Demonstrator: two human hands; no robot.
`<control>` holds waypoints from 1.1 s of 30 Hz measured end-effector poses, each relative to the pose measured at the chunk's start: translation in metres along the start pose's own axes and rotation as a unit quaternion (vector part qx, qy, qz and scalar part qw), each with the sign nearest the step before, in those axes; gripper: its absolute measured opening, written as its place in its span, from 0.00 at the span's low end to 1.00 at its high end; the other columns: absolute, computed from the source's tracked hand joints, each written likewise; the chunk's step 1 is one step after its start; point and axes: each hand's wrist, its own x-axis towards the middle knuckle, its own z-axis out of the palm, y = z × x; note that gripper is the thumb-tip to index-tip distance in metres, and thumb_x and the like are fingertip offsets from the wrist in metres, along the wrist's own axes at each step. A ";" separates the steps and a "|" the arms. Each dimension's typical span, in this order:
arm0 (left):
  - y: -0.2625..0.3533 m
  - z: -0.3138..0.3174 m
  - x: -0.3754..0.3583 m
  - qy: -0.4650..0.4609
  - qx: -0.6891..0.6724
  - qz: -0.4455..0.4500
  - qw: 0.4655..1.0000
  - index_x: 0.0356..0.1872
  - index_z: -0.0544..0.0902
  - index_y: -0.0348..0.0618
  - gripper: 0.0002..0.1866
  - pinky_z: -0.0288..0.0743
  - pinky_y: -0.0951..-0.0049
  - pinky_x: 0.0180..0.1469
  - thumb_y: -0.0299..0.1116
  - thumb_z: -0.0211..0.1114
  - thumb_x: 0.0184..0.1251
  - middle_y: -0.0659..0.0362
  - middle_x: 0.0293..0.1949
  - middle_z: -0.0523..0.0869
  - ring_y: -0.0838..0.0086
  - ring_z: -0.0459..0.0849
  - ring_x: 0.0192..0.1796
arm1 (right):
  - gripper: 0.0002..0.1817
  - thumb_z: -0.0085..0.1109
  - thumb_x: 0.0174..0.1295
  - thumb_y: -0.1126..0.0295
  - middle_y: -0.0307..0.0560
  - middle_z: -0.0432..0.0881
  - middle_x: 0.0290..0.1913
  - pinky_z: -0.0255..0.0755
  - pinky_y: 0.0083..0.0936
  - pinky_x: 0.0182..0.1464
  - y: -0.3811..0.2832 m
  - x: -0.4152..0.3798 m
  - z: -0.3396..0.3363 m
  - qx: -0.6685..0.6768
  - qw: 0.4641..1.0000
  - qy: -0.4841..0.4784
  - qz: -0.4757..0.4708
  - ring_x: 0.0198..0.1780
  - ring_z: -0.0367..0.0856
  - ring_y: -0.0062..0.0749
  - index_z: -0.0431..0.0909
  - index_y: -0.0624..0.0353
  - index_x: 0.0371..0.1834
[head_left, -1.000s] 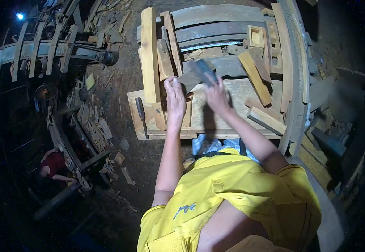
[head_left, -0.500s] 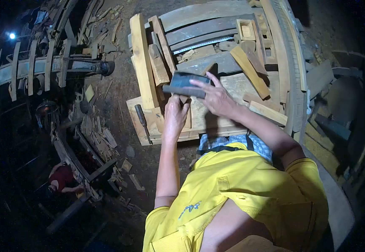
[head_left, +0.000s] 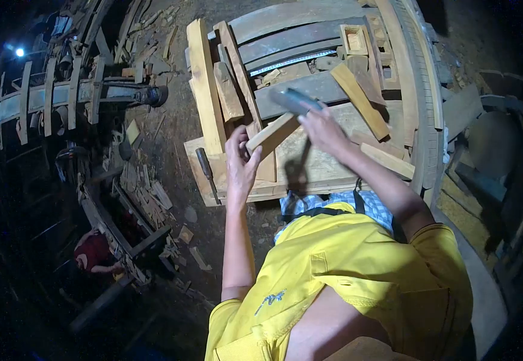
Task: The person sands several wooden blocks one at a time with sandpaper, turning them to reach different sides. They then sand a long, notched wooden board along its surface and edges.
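My left hand (head_left: pixel 242 161) grips the near end of a short wooden block (head_left: pixel 275 132), thumb and fingers on its two sides. The block slants up to the right over the workbench (head_left: pixel 336 165). In my right hand (head_left: pixel 323 129) is a dark flat tool (head_left: pixel 300 101), blurred by motion, so its exact kind cannot be made out. It is tilted above the far end of the block. Left of my left hand, a chisel-like tool (head_left: pixel 203 162) with a dark handle lies on the bench.
A long pale beam (head_left: pixel 204 90) lies at the bench's left. A yellowish wood strip (head_left: pixel 360 101) and a small hollowed wooden box (head_left: pixel 354 40) are on the right. Wood scraps (head_left: pixel 156 192) litter the floor. A person in dark red (head_left: pixel 93 249) is at lower left.
The dark tool has moved up and right, away from my left hand, and turned. The wooden block, mostly hidden before, now shows. My right hand has shifted slightly right.
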 end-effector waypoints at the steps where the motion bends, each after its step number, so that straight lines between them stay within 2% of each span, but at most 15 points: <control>1: 0.002 0.004 -0.002 0.028 0.001 0.012 1.000 0.58 0.65 0.44 0.26 0.70 0.77 0.41 0.28 0.62 0.57 0.55 0.44 0.72 0.75 0.72 0.42 | 0.10 0.43 0.60 0.72 0.53 0.76 0.45 0.48 0.53 0.63 -0.018 -0.007 0.006 -0.025 0.996 0.030 -0.077 0.58 0.68 0.41 0.76 0.61 0.34; 2: 0.004 0.007 -0.002 0.054 0.001 0.026 0.998 0.58 0.64 0.42 0.26 0.70 0.78 0.39 0.28 0.61 0.58 0.56 0.42 0.74 0.77 0.74 0.40 | 0.09 0.45 0.59 0.73 0.54 0.76 0.46 0.50 0.53 0.63 -0.032 -0.013 0.009 -0.053 0.985 0.062 -0.153 0.58 0.68 0.41 0.77 0.61 0.36; 6: -0.020 0.023 -0.002 0.083 -0.127 -0.073 0.986 0.55 0.65 0.34 0.22 0.70 0.81 0.36 0.29 0.58 0.62 0.59 0.39 0.77 0.81 0.73 0.36 | 0.07 0.51 0.55 0.74 0.56 0.70 0.54 0.52 0.47 0.63 -0.031 -0.027 0.045 0.135 0.979 0.126 -0.083 0.59 0.66 0.44 0.78 0.65 0.29; 8: -0.033 0.031 -0.005 0.127 -0.217 -0.080 0.965 0.55 0.64 0.32 0.22 0.70 0.80 0.36 0.29 0.59 0.61 0.59 0.36 0.78 0.81 0.73 0.34 | 0.13 0.49 0.53 0.75 0.52 0.70 0.55 0.51 0.51 0.63 -0.006 -0.029 0.052 0.008 0.989 0.110 -0.097 0.62 0.63 0.39 0.77 0.61 0.41; 9: -0.043 0.034 -0.005 0.148 -0.233 -0.088 0.957 0.51 0.69 0.35 0.19 0.69 0.80 0.37 0.30 0.60 0.61 0.59 0.36 0.78 0.80 0.73 0.34 | 0.12 0.50 0.52 0.75 0.55 0.71 0.53 0.51 0.51 0.62 0.007 -0.028 0.059 -0.001 0.986 0.146 -0.075 0.60 0.65 0.40 0.78 0.60 0.39; 10: -0.059 0.033 -0.006 0.149 -0.231 -0.091 0.957 0.51 0.69 0.35 0.19 0.69 0.80 0.37 0.30 0.60 0.61 0.59 0.36 0.78 0.80 0.73 0.34 | 0.08 0.52 0.55 0.72 0.55 0.68 0.56 0.53 0.48 0.62 0.029 -0.024 0.069 -0.068 0.991 0.104 -0.054 0.57 0.68 0.40 0.78 0.67 0.28; 12: -0.081 0.031 -0.002 0.126 -0.516 -0.236 0.814 0.52 0.68 0.37 0.22 0.71 0.75 0.40 0.33 0.62 0.59 0.55 0.43 0.77 0.73 0.76 0.42 | 0.10 0.50 0.58 0.72 0.59 0.71 0.52 0.52 0.49 0.61 0.061 -0.015 0.074 -0.057 0.987 0.147 0.031 0.56 0.68 0.43 0.76 0.68 0.27; 13: -0.071 0.031 -0.002 0.130 -0.533 -0.285 0.786 0.51 0.70 0.42 0.22 0.73 0.70 0.44 0.36 0.65 0.56 0.55 0.45 0.77 0.67 0.75 0.47 | 0.10 0.48 0.59 0.71 0.61 0.72 0.49 0.52 0.51 0.61 0.075 -0.010 0.075 -0.061 0.984 0.152 0.068 0.56 0.68 0.44 0.75 0.68 0.27; 16: -0.034 0.032 -0.006 0.061 -0.524 -0.329 0.783 0.42 0.75 0.43 0.15 0.71 0.74 0.45 0.37 0.65 0.56 0.61 0.37 0.78 0.72 0.76 0.42 | 0.12 0.46 0.61 0.70 0.64 0.75 0.43 0.52 0.54 0.60 0.078 -0.004 0.069 -0.066 0.978 0.169 0.100 0.56 0.69 0.47 0.72 0.69 0.25; 18: -0.035 0.041 -0.005 -0.005 -0.476 -0.267 0.838 0.45 0.74 0.40 0.16 0.73 0.70 0.46 0.32 0.64 0.56 0.57 0.39 0.78 0.73 0.77 0.42 | 0.14 0.44 0.62 0.70 0.65 0.75 0.45 0.51 0.54 0.60 0.051 -0.003 0.060 -0.018 0.984 0.151 0.095 0.55 0.69 0.48 0.71 0.68 0.23; 20: -0.005 0.039 -0.006 -0.010 -0.323 -0.198 0.925 0.47 0.73 0.36 0.17 0.70 0.73 0.49 0.27 0.62 0.56 0.56 0.40 0.79 0.75 0.76 0.43 | 0.10 0.48 0.58 0.72 0.61 0.73 0.49 0.51 0.54 0.61 -0.002 -0.008 0.028 -0.062 0.991 0.106 -0.049 0.56 0.69 0.44 0.72 0.65 0.22; 22: -0.007 0.038 -0.014 -0.011 -0.226 -0.131 0.965 0.48 0.72 0.35 0.17 0.69 0.76 0.48 0.25 0.61 0.57 0.56 0.41 0.79 0.76 0.76 0.43 | 0.09 0.52 0.53 0.72 0.55 0.72 0.52 0.54 0.52 0.62 -0.043 -0.018 0.006 -0.006 0.972 0.128 -0.196 0.57 0.67 0.44 0.76 0.64 0.19; 24: -0.006 0.040 -0.016 -0.014 -0.127 -0.051 0.990 0.49 0.72 0.34 0.17 0.68 0.78 0.48 0.24 0.60 0.57 0.56 0.41 0.79 0.77 0.75 0.43 | 0.08 0.53 0.52 0.71 0.51 0.72 0.54 0.54 0.49 0.62 -0.035 -0.022 0.006 0.031 0.969 0.120 -0.215 0.57 0.68 0.44 0.77 0.63 0.20; 29: -0.019 0.036 -0.019 -0.040 -0.138 -0.066 0.987 0.48 0.72 0.32 0.16 0.67 0.79 0.47 0.25 0.59 0.58 0.57 0.41 0.80 0.78 0.75 0.42 | 0.12 0.49 0.59 0.69 0.56 0.77 0.45 0.54 0.51 0.61 0.104 -0.013 0.067 -0.095 0.991 0.080 0.049 0.54 0.71 0.41 0.72 0.65 0.22; 33: -0.024 0.037 -0.022 -0.012 -0.216 -0.111 0.970 0.49 0.72 0.33 0.17 0.67 0.78 0.47 0.31 0.59 0.61 0.57 0.41 0.80 0.77 0.75 0.43 | 0.09 0.47 0.58 0.72 0.57 0.76 0.44 0.52 0.50 0.61 0.090 -0.015 0.064 -0.058 0.988 0.054 0.129 0.55 0.70 0.43 0.74 0.64 0.24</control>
